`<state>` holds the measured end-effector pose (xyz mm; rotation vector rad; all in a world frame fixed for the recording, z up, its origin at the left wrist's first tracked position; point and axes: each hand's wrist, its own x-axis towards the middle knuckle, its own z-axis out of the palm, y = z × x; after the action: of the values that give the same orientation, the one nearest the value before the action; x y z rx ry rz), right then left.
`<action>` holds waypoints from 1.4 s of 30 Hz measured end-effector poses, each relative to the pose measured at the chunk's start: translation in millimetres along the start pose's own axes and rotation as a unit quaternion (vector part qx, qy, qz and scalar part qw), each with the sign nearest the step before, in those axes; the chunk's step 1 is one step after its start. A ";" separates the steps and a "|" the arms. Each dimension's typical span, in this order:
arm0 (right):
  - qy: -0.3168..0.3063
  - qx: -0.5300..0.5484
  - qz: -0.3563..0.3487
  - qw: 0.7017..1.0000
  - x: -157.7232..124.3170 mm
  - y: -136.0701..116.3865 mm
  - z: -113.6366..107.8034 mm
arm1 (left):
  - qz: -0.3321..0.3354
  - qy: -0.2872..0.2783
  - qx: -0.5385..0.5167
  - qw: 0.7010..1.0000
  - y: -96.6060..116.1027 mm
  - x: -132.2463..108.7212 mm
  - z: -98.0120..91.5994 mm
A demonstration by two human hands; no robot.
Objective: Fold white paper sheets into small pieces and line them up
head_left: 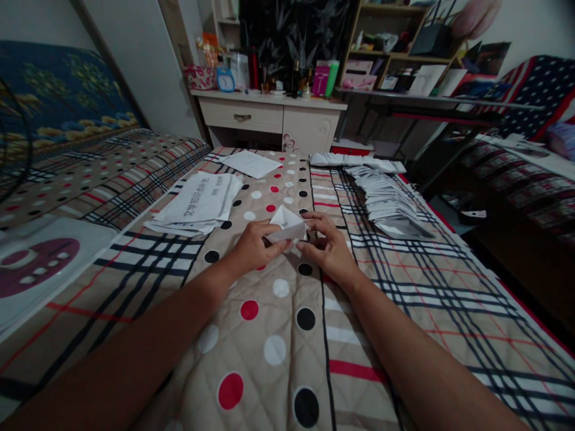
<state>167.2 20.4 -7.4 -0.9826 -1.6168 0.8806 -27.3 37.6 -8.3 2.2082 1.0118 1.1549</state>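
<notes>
Between my hands, just above the dotted bedspread, is a small piece of folded white paper with a pointed back and a raised front flap. My left hand pinches its left side, thumb along the front edge. On the other side, the fingers of my right hand are curled around the right edge, with thumb and forefinger at the paper. The underside of the folded paper is hidden. To the left lies a stack of printed sheets, and beyond it a blank white sheet.
On the right rest a long row of folded white papers and another row behind it. A white bag with a purple print lies at far left. Past the bed stands a white dresser with bottles and a blue clock.
</notes>
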 end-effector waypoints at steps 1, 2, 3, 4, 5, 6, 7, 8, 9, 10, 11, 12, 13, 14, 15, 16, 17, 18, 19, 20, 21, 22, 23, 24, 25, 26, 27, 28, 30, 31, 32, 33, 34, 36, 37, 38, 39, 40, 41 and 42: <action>-0.013 0.002 0.006 1.000 0.1 1.5 0.8 | -0.019 -0.013 -0.022 0.999 -0.7 0.0 0.5; -0.026 0.002 0.013 1.000 0.0 3.2 1.5 | -0.043 -0.023 -0.045 0.998 -1.6 0.0 1.4; -0.035 0.000 0.026 0.999 -0.2 4.9 2.0 | -0.068 -0.027 -0.068 0.995 -2.8 0.2 2.7; -0.042 -0.002 0.043 0.998 -0.4 6.3 2.5 | -0.091 -0.022 -0.091 0.991 -4.1 0.5 4.2; -0.046 -0.003 0.064 0.997 -0.7 7.4 2.9 | -0.109 -0.008 -0.112 0.988 -5.2 0.9 5.7; -0.047 -0.001 0.084 0.995 -1.0 8.0 3.4 | -0.121 0.010 -0.130 0.984 -6.1 1.4 7.3; -0.043 0.002 0.099 0.994 -1.3 8.2 3.9 | -0.127 0.025 -0.144 0.981 -6.8 1.9 8.7; -0.039 0.006 0.108 0.993 -1.5 8.0 4.5 | -0.130 0.035 -0.155 0.979 -7.3 2.3 9.8; -0.033 0.012 0.113 0.993 -1.5 7.5 5.0 | -0.133 0.040 -0.162 0.977 -7.6 2.5 10.7; -0.027 0.020 0.115 0.993 -1.5 6.9 5.5 | -0.136 0.039 -0.169 0.975 -7.7 2.6 11.3; -0.022 0.028 0.115 0.993 -1.4 6.3 5.9 | -0.141 0.033 -0.177 0.974 -7.9 2.6 11.8; -0.018 0.036 0.115 0.993 -1.2 5.8 6.1 | -0.146 0.023 -0.188 0.971 -8.0 2.4 12.2; -0.015 0.044 0.115 0.992 -1.0 5.5 6.3 | -0.152 0.010 -0.200 0.968 -8.1 2.2 12.7; -0.012 0.050 0.116 0.992 -0.8 5.4 6.3 | -0.157 -0.008 -0.212 0.965 -8.3 1.9 13.2; -0.007 0.054 0.118 0.992 -0.6 5.4 6.2 | -0.161 -0.026 -0.220 0.962 -8.5 1.7 14.0; -0.002 0.058 0.118 0.991 -0.4 5.4 6.1 | -0.163 -0.041 -0.223 0.960 -8.7 1.4 15.0; 0.002 0.062 0.120 0.991 -0.3 5.5 5.8 | -0.163 -0.050 -0.219 0.961 -8.7 1.2 16.1; 0.005 0.067 0.122 0.990 -0.3 5.6 5.6 | -0.160 -0.051 -0.211 0.963 -8.5 1.0 17.2; 0.007 0.072 0.125 0.990 -0.3 5.6 5.3 | -0.155 -0.043 -0.199 0.967 -7.9 0.9 18.1; 0.007 0.078 0.129 0.989 -0.4 5.5 5.0 | -0.146 -0.025 -0.181 0.972 -6.8 0.7 18.6; 0.007 0.083 0.134 0.987 -0.6 5.2 4.8 | -0.134 -0.001 -0.154 0.979 -4.9 0.4 18.6; 0.006 0.085 0.140 0.987 -0.7 4.8 4.7 | -0.116 0.024 -0.117 0.986 -2.3 0.1 17.9; 0.004 0.083 0.145 0.986 -0.8 4.3 4.7 | -0.092 0.049 -0.072 0.992 0.8 -0.4 16.7; 0.002 0.079 0.149 0.986 -0.9 3.6 4.8 | -0.062 0.070 -0.020 0.995 4.3 -0.8 14.9; 0.000 0.074 0.152 0.986 -1.0 2.9 5.0 | -0.028 0.086 0.031 0.995 7.8 -1.4 12.9; -0.001 0.071 0.155 0.985 -1.1 2.1 5.3 | 0.007 0.098 0.076 0.992 11.0 -1.9 10.9; -0.002 0.069 0.157 0.985 -1.2 1.4 5.6 | 0.040 0.106 0.112 0.987 13.7 -2.4 9.2; -0.003 0.069 0.160 0.985 -1.2 0.8 5.8 | 0.069 0.111 0.141 0.981 15.5 -2.9 7.9; -0.006 0.068 0.161 0.985 -1.0 0.1 6.2 | 0.107 0.115 0.172 0.972 17.1 -3.5 6.9; -0.006 0.066 0.159 0.985 -0.9 0.1 6.2 | 0.117 0.114 0.178 0.970 17.0 -3.7 7.0; -0.005 0.063 0.155 0.986 -0.8 0.3 6.2 | 0.123 0.112 0.180 0.969 16.6 -3.7 7.4; -0.003 0.058 0.151 0.987 -0.6 0.8 6.2 | 0.126 0.111 0.180 0.969 16.1 -3.7 7.8; -0.001 0.053 0.148 0.988 -0.5 1.3 6.3 | 0.128 0.111 0.178 0.969 15.6 -3.7 8.2; 0.005 0.044 0.145 0.988 -0.4 2.2 6.8 | 0.134 0.113 0.173 0.969 15.1 -3.6 8.6; 0.009 0.041 0.146 0.988 -0.4 2.4 7.3 | 0.138 0.116 0.170 0.969 15.0 -3.6 8.5; 0.013 0.039 0.148 0.988 -0.5 2.3 7.9 | 0.142 0.119 0.166 0.969 15.1 -3.6 8.5; 0.016 0.037 0.152 0.988 -0.5 2.1 8.7 | 0.146 0.121 0.163 0.968 15.3 -3.6 8.4; 0.019 0.036 0.156 0.987 -0.6 1.7 9.5 | 0.150 0.122 0.160 0.968 15.5 -3.7 8.4; 0.020 0.035 0.162 0.986 -0.5 1.3 10.2 | 0.152 0.124 0.158 0.968 15.7 -3.7 8.5; 0.022 0.034 0.166 0.985 -0.5 1.0 10.9 | 0.154 0.124 0.157 0.968 15.8 -3.6 8.7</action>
<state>156.9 19.5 -11.0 -1.2363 -1.3978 1.1217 -15.2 24.3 -4.4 2.5874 1.0348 1.5300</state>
